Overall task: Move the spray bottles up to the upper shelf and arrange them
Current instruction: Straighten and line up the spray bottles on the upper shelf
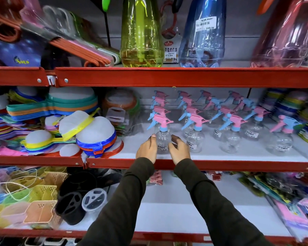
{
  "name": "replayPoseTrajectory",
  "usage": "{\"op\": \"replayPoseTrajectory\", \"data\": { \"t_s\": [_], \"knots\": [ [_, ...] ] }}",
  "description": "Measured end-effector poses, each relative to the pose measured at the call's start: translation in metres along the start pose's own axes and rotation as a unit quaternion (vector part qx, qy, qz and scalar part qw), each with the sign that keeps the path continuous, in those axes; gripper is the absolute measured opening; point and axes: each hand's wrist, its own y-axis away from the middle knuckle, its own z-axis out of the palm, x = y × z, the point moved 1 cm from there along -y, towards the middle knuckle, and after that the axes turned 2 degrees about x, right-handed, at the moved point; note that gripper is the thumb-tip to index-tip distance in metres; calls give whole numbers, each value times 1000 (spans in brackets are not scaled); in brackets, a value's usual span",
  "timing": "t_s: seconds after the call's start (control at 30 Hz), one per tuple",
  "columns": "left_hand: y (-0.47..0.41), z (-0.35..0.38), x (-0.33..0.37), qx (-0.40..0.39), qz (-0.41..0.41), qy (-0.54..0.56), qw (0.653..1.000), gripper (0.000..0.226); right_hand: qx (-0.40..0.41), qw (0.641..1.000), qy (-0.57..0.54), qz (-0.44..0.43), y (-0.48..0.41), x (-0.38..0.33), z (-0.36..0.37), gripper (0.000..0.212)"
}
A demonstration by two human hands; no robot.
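Several clear spray bottles with pink and blue trigger heads stand in rows on the middle shelf (238, 155). The front-left spray bottle (163, 139) stands upright between my two hands. My left hand (147, 150) cups its left side and my right hand (179, 150) cups its right side, fingers touching the clear body. Another spray bottle (195, 139) stands just right of my right hand. Further right stand more bottles, one of them a lone bottle (281, 137) at the far right. Both dark sleeves reach up from the bottom of the view.
The upper shelf (167, 77) holds big pump sprayers, a green sprayer (140, 32), a blue sprayer (203, 32) and a pink sprayer (283, 36), plus hangers (75, 39) at left. Stacked coloured strainers (89, 132) crowd the middle shelf's left. Baskets (39, 208) and packets lie on the lower shelf.
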Motion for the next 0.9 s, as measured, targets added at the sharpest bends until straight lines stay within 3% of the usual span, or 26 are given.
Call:
{"op": "replayPoseTrajectory", "data": {
  "t_s": [0.2,0.3,0.37,0.43,0.6,0.77,0.9],
  "knots": [
    [3,2,0,-8,6,-24,1000,64,3,1000,-6,2,3,-2,-2,47],
    [13,2,-3,86,18,-57,994,62,53,998,-14,-26,11,0,-11,40],
    [25,4,-6,170,59,-17,984,57,116,991,-15,-69,17,2,-22,33],
    [38,16,-6,197,115,48,973,50,174,980,-28,-93,19,7,-37,29],
    [52,64,14,138,157,112,971,56,201,978,-46,-18,1,24,-74,36],
    [44,102,41,54,99,19,993,50,94,993,-40,55,-18,31,-101,55],
    [34,115,57,-16,14,-26,999,65,20,997,-18,72,-25,32,-111,52]
  ]
}}
